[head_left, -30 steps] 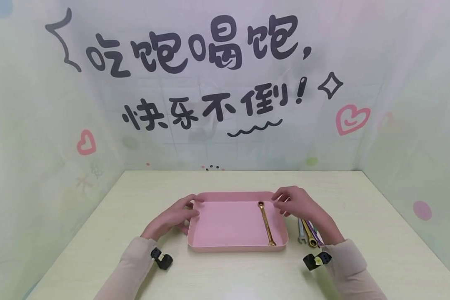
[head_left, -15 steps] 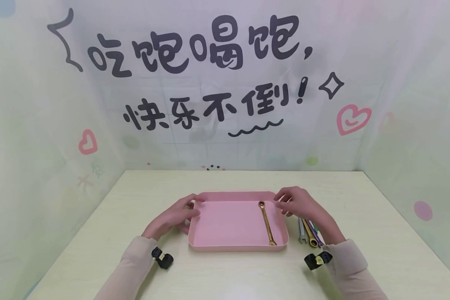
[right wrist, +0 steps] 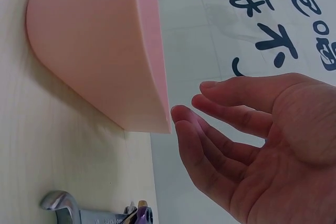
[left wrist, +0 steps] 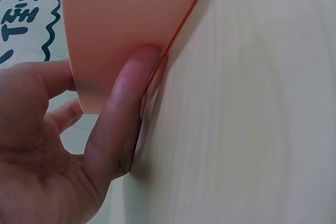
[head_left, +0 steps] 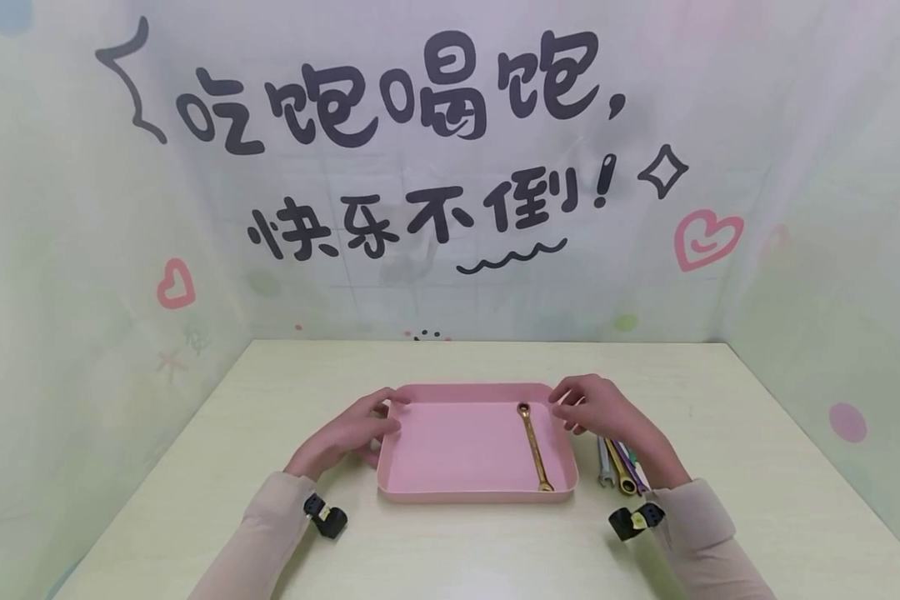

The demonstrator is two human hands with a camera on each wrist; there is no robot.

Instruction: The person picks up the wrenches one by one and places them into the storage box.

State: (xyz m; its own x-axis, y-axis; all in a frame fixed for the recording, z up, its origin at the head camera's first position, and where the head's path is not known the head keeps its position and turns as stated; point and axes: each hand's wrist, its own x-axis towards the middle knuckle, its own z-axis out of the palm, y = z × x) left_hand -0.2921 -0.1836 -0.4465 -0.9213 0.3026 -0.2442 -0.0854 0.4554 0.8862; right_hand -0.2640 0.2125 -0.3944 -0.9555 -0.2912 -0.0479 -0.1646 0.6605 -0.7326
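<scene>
A pink tray (head_left: 450,450) sits on the table with one gold combination wrench (head_left: 534,450) lying lengthwise near its right end. At the tray's left end my left hand (head_left: 348,431) grips the wall; in the left wrist view the thumb (left wrist: 134,80) presses the outer face and other fingers reach over the rim. My right hand (head_left: 596,406) hovers by the back right corner with loosely bent fingers and holds nothing. Seen from the right wrist, the fingertips (right wrist: 181,115) are very close to the tray rim (right wrist: 157,77); contact cannot be made out.
Right of the tray, under the right forearm, lie several wrenches: a silver one (head_left: 605,467), a gold one (head_left: 621,473) and a purple one (head_left: 637,477), partly hidden by the arm. A printed wall sheet (head_left: 450,292) stands behind the table.
</scene>
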